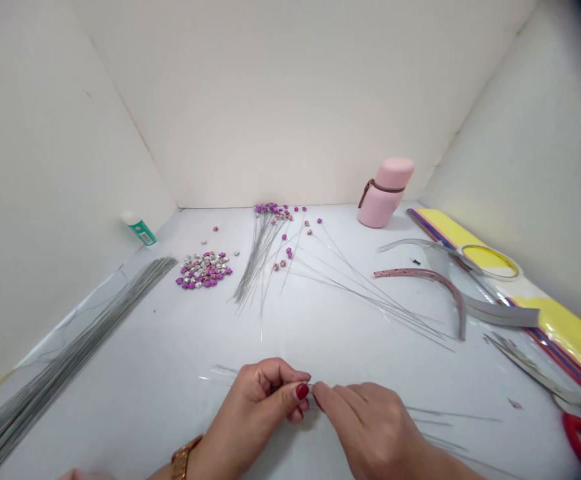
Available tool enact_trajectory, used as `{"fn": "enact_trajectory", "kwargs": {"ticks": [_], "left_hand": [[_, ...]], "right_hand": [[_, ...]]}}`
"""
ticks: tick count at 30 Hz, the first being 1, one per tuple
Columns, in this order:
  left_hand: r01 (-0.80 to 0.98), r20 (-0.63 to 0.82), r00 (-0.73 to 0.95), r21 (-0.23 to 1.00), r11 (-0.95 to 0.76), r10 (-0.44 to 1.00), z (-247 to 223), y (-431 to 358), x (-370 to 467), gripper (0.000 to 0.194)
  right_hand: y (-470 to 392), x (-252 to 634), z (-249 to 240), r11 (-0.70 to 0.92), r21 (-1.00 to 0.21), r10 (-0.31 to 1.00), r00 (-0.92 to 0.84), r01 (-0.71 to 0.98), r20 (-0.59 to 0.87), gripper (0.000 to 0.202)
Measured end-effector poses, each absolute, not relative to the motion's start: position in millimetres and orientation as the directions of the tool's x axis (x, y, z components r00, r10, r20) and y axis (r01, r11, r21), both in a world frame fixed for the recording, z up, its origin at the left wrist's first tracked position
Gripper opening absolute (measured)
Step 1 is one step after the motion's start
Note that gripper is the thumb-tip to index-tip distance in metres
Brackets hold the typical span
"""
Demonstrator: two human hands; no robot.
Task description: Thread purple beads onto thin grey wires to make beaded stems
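My left hand (pixel 270 400), with red nails and a gold watch at the wrist, pinches thin wires near the front middle of the table. Fingertip to fingertip with it, my right hand (pixel 370 420) is closed on the same wires. Wire ends (pixel 215 375) stick out left of my left hand, and more wires (pixel 455 417) show beyond my right hand. What lies between the fingertips is mostly hidden. Farther back are a heap of purple, silver and pink stars (pixel 204 270) and a bundle of wires tipped with stars (pixel 257 257).
Long grey wires (pixel 80 340) lie along the left side, near a green-and-white tube (pixel 143 231). A pink bottle (pixel 386 193) stands at the back right. Curved strips (pixel 500 312), a tape roll (pixel 490 260), yellow sheets (pixel 565 327) and red-handled scissors (pixel 577 433) lie right.
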State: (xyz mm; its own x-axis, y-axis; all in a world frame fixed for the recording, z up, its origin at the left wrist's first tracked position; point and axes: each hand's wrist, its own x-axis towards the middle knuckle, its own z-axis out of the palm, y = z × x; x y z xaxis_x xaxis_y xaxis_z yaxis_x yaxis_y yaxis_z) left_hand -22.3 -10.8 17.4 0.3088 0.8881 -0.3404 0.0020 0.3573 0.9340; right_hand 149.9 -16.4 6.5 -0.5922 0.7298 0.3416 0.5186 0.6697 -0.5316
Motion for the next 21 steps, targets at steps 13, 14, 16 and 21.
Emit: {"fn": "enact_trajectory", "kwargs": {"ticks": [13, 14, 16, 21], "left_hand": [[0.086, -0.298, 0.313, 0.954, 0.286, 0.902, 22.2, -11.8, -23.5, 0.017], [0.048, -0.325, 0.310, 0.944, 0.326, 0.894, 21.2, -11.8, -22.9, 0.017], [0.033, -0.331, 0.301, 0.941, 0.337, 0.894, 21.8, -12.1, -22.9, 0.017], [0.264, -0.088, 0.394, 0.964, -0.020, 0.915, 33.2, -13.2, -28.1, 0.019]], "right_hand": [[-10.7, 149.2, 15.5, 0.594, -0.656, 0.752, -0.612, 0.466, 0.246, 0.028], [-11.4, 149.8, 14.0, 0.697, -0.523, 0.700, -0.624, 0.492, 0.347, 0.029], [-12.1, 150.1, 13.9, 0.708, -0.507, 0.693, -0.625, 0.492, 0.360, 0.028], [-9.3, 146.1, 23.1, -0.235, -0.939, 0.751, -0.567, 0.252, -0.339, 0.023]]}}
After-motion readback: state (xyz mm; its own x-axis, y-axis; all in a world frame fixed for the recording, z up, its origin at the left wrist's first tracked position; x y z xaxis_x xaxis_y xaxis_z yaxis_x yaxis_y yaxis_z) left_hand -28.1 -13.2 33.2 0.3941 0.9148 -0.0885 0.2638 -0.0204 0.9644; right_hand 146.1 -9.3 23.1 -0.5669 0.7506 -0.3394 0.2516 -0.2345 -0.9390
